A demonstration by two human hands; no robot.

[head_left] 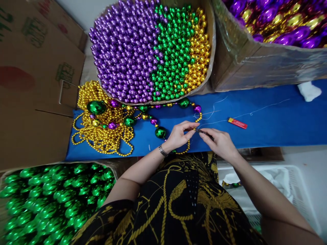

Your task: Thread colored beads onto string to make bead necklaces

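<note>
left hand [178, 135]: fingertips pinching gold bead strand [198, 117] end | right hand [220, 143]: pinching thin dark tool [204, 132], long axis pointing left at left fingertips, touching | strand curves away over blue cloth [268, 126] | lighter [237, 123] just right

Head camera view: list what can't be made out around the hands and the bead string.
- Dark thin tool pinched in the right hand: too small to identify, its rear hidden by the fingers.
- What the left hand pinches: covered by its fingertips.
- Bead string: its lower loop passes behind the left hand.
- Thread on the blue cloth: too thin to trace its ends.
- Box of large beads: cut off by the top-right edge.
</note>
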